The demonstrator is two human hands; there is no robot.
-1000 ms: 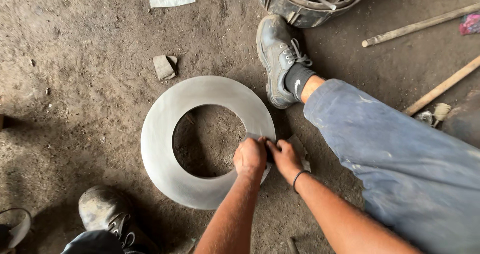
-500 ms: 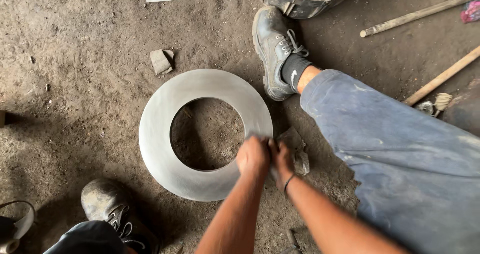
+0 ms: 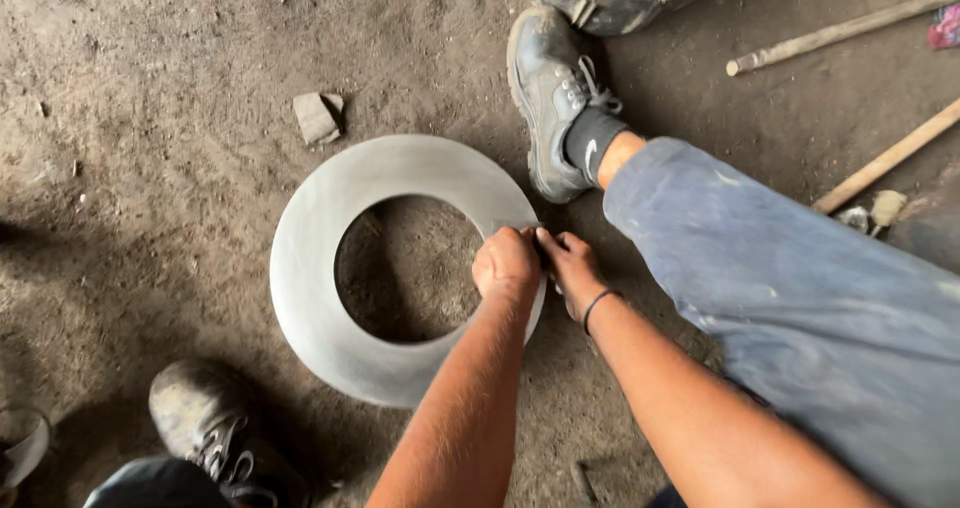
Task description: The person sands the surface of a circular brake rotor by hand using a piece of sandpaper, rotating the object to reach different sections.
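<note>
Hands meet on the right rim of a flat metal ring lying on the dirt floor.

From your head view, the metal ring [image 3: 330, 298] looks like stiff, thin grey sheet with a wide central hole; judge it fairly light but with hard edges, best taken by the flat band between inner and outer edge, where you are now. Your left hand [image 3: 507, 264] is curled nearly shut, knuckles up, pressing on the band at its right side. Your right hand [image 3: 568, 268] sits just beside it, fingers bent and pinched toward the same spot; whether anything small lies between the fingers you cannot tell. Your right shoe [image 3: 552, 93] stands just beyond the ring, your left shoe [image 3: 200, 413] near its lower edge. Wooden sticks [image 3: 880, 163] lie well apart, at the right.
</note>
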